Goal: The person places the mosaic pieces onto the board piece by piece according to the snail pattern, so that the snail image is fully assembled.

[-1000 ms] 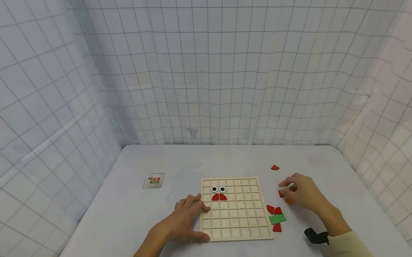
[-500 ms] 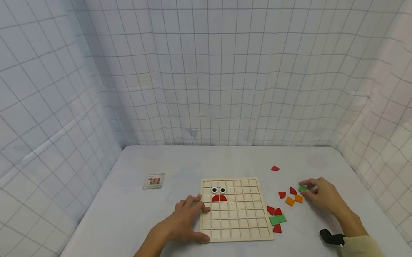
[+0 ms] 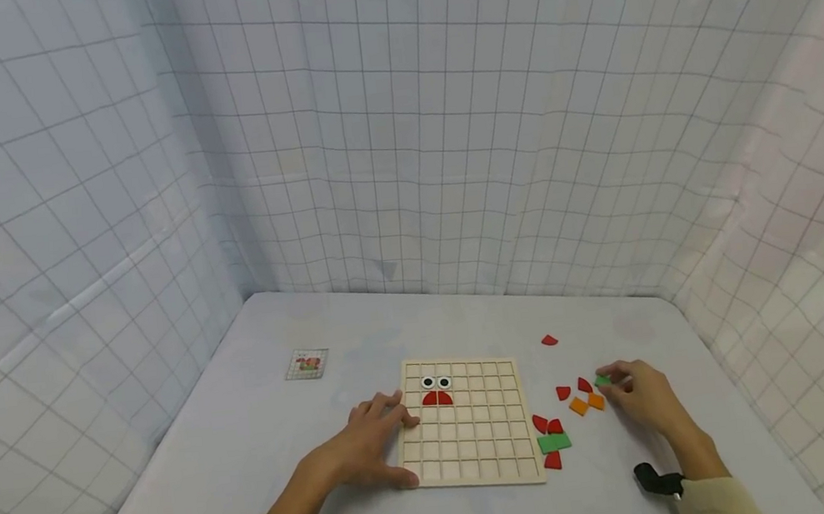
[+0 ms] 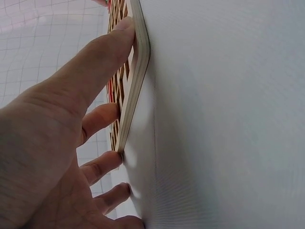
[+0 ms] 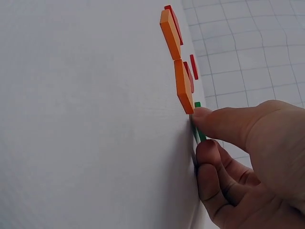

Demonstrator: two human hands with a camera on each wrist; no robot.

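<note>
My left hand (image 3: 371, 445) rests spread at the left edge of a wooden grid board (image 3: 479, 468). Thumb and index finger touch the frame, while the other fingertips reach the table. Set into the board are two eye tiles (image 3: 436, 382) and, below them, two red quarter-round tiles (image 3: 438, 398). Over on the right, my right hand (image 3: 643, 396) pinches a small green tile (image 3: 603, 380) at table level; its fingers partly cover the tile (image 5: 200, 134) in the right wrist view. Just left of that hand lie two orange tiles (image 5: 183, 88) and a red quarter-round tile (image 3: 585, 385).
Along the board's right edge are a green rectangular tile (image 3: 555, 442) and several red tiles (image 3: 552, 460). One red tile (image 3: 550, 340) lies farther back. A picture card (image 3: 307, 363) sits at the back left. Grid-patterned curtains (image 3: 402, 166) enclose the white table (image 3: 247, 408).
My right hand has moved right, away from the orange and red tiles, and has taken hold of the green tile. The left hand has stayed on the board.
</note>
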